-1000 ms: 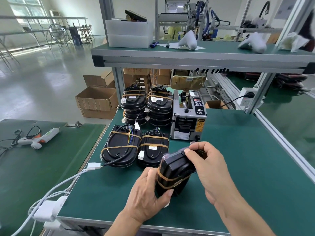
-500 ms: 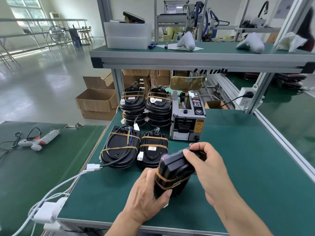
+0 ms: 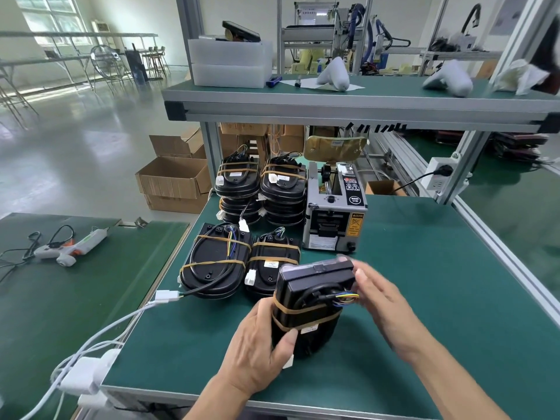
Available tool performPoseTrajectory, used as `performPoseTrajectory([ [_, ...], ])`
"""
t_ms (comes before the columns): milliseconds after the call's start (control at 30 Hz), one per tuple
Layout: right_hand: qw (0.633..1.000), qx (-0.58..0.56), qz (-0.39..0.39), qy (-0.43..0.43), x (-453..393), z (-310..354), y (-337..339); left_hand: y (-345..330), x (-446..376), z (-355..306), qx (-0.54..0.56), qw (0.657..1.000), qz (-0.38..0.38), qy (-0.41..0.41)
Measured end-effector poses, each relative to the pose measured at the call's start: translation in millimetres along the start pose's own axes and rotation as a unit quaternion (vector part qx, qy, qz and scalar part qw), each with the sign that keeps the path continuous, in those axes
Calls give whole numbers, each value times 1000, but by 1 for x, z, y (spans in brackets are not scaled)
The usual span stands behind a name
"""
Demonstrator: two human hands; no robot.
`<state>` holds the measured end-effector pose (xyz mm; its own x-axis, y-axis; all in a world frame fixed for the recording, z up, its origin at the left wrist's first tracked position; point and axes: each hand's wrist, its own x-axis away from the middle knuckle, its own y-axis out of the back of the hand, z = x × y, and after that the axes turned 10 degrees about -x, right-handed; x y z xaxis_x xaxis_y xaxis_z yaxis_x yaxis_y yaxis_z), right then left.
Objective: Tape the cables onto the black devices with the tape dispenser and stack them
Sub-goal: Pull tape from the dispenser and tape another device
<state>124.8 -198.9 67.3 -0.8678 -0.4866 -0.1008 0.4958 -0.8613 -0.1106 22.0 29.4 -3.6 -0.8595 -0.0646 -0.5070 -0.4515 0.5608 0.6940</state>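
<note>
I hold a black device [image 3: 309, 301] tilted above the green table [image 3: 439, 313], with two brown tape bands around its middle and a coiled cable with coloured wires on its face. My left hand [image 3: 257, 353] grips its lower left side. My right hand [image 3: 385, 304], blurred with its fingers apart, is at the device's upper right corner beside the wire ends. Two taped devices [image 3: 215, 262] [image 3: 272, 259] lie flat just behind. Two stacks of taped devices [image 3: 238, 183] [image 3: 283, 186] stand further back, left of the grey tape dispenser [image 3: 333, 213].
A white connector [image 3: 166, 296] on a cable lies at the table's left edge, leading to white power adapters [image 3: 85, 374]. A glue gun [image 3: 72, 248] rests on the left bench. Cardboard boxes [image 3: 172, 180] sit on the floor. An upper shelf [image 3: 333, 107] overhangs the back.
My right hand has come off the top of the device and shifted right, uncovering the cable and coloured wires. The device has tilted back a little in my left hand.
</note>
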Motion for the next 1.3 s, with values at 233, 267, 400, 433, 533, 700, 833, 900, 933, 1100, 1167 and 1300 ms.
performPoseTrajectory([
  [233, 993, -6, 109, -45, 13, -52, 2, 2, -1, -3, 4, 1000, -3, 8],
  [267, 994, 13, 106, -37, 13, -52, 0, 3, -1, -3, 2, 1000, -2, 11],
  [400, 998, 18, 52, -13, 17, -51, -10, 4, -1, -3, 10, 1000, 0, 18],
  [433, 999, 16, 40, -7, 17, -51, -12, 4, -1, -3, 12, 1000, -3, 21],
  [533, 1000, -16, 15, -15, 14, -50, -17, 7, -5, -3, 19, 999, -19, 27],
  [700, 984, -100, -108, -99, -17, -40, -28, 5, -6, -4, -14, 996, -81, 39],
  [833, 971, -108, -137, -164, -44, -26, -34, 2, -4, -8, -97, 994, -21, -55],
  [900, 968, -100, -139, -185, -54, -22, -39, 2, -3, -8, -112, 990, 20, -82],
  [933, 967, -93, -139, -192, -59, -20, -42, 3, -3, -9, -116, 988, 36, -91],
  [1100, 964, -60, -139, -217, -70, -23, -59, 4, -7, -12, -144, 977, 87, -129],
  [1167, 963, -59, -144, -219, -72, -25, -64, 5, -8, -13, -152, 974, 97, -134],
  [1300, 960, -55, -152, -228, -77, -25, -71, 5, -8, -12, -152, 975, 104, -125],
])
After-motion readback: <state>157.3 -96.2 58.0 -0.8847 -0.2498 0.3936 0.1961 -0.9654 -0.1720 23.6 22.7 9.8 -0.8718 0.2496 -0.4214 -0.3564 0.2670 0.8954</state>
